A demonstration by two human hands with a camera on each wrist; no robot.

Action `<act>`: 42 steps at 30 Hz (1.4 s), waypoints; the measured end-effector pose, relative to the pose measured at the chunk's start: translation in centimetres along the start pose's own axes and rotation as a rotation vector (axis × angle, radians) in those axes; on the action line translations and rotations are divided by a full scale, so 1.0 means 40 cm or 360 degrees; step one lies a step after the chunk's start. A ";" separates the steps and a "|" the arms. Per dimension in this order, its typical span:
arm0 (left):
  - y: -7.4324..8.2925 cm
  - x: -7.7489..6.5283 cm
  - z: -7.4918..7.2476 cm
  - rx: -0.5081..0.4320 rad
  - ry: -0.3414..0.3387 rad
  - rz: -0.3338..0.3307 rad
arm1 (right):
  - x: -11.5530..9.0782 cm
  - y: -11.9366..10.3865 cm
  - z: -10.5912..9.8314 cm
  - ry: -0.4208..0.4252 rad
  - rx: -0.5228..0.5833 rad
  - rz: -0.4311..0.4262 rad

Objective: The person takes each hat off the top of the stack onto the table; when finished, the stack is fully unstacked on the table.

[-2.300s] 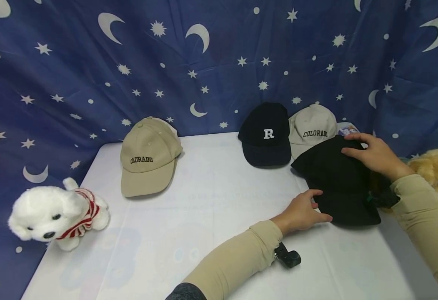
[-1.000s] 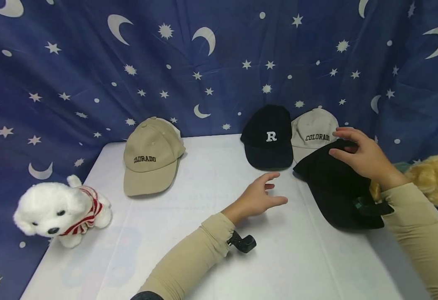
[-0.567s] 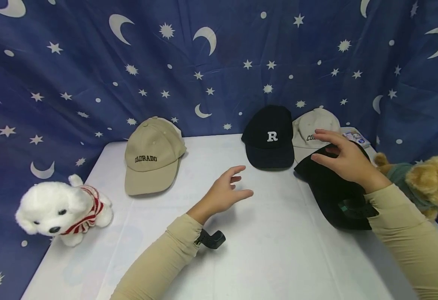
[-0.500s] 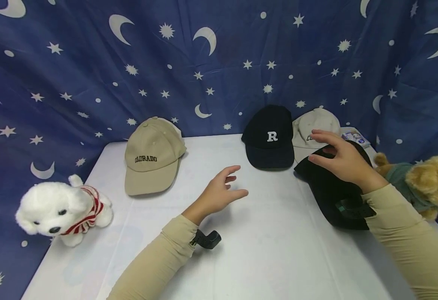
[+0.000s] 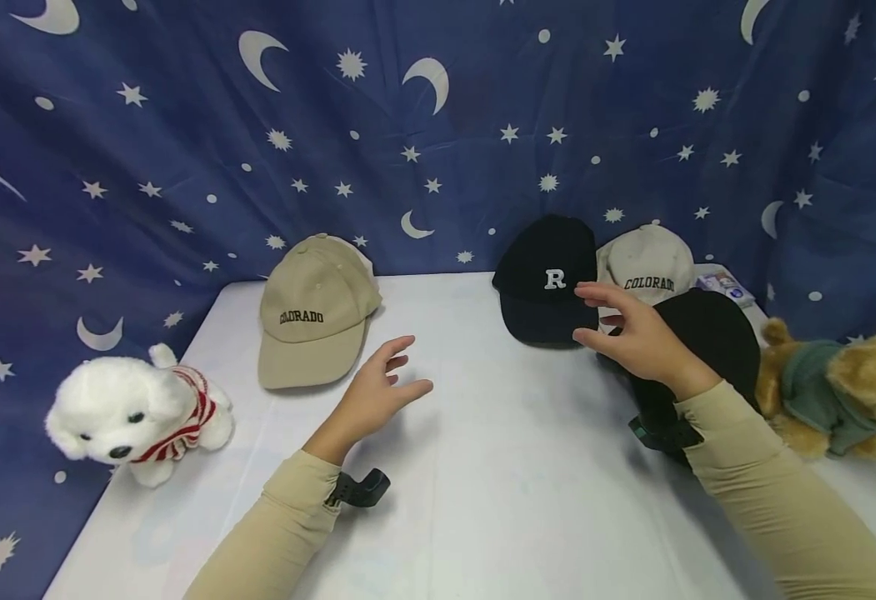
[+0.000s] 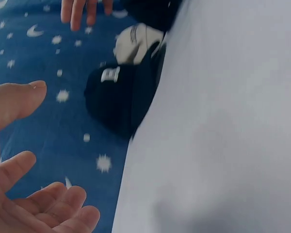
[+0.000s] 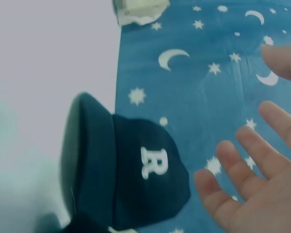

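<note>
My left hand (image 5: 373, 398) is raised over the table, fingers spread and holding nothing, nearest the khaki Colorado cap (image 5: 313, 312). My right hand (image 5: 642, 337) hangs with loosely bent fingers, also holding nothing. Behind it lies a plain black cap (image 5: 718, 333), partly hidden by that hand and forearm. At the right hand's fingertips in the head view is the navy R cap (image 5: 538, 275); the right wrist view shows a gap between the R cap (image 7: 145, 170) and the fingers. A cream Colorado cap (image 5: 651, 258) sits behind the black one.
A white plush dog (image 5: 118, 417) in a striped top stands at the table's left edge. At the right edge is a tan plush dog (image 5: 835, 392) in a green top. A small printed packet (image 5: 726, 286) lies at the back right. A starry curtain (image 5: 438, 125) hangs behind the white table (image 5: 483, 500).
Both hands have come off the black cap, which now lies on the table at the right. The left hand has moved far left; the right has moved left toward the R cap.
</note>
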State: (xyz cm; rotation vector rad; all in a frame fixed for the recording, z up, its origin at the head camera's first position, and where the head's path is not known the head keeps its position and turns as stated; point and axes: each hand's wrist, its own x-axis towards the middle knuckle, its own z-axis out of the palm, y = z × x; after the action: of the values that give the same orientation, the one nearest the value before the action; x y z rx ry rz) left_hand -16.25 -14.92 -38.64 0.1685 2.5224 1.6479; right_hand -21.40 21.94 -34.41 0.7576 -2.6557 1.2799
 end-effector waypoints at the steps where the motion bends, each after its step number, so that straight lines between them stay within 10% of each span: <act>1: -0.006 -0.002 -0.011 0.0002 0.0015 -0.0012 | 0.003 -0.002 0.008 -0.0004 0.0022 0.0002; 16: -0.084 -0.039 -0.175 0.0035 0.0228 -0.0083 | 0.072 -0.016 0.117 -0.0096 0.0146 0.0076; 42: -0.159 -0.034 -0.312 0.0084 0.0562 -0.0204 | 0.158 -0.083 0.257 -0.0250 0.0284 0.0057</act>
State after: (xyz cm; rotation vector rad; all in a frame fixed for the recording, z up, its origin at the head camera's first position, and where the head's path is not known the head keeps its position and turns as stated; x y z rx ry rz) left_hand -17.10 -28.94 -39.44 -0.3001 2.7567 1.6878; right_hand -24.07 9.94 -36.82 0.8713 -2.7121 1.5438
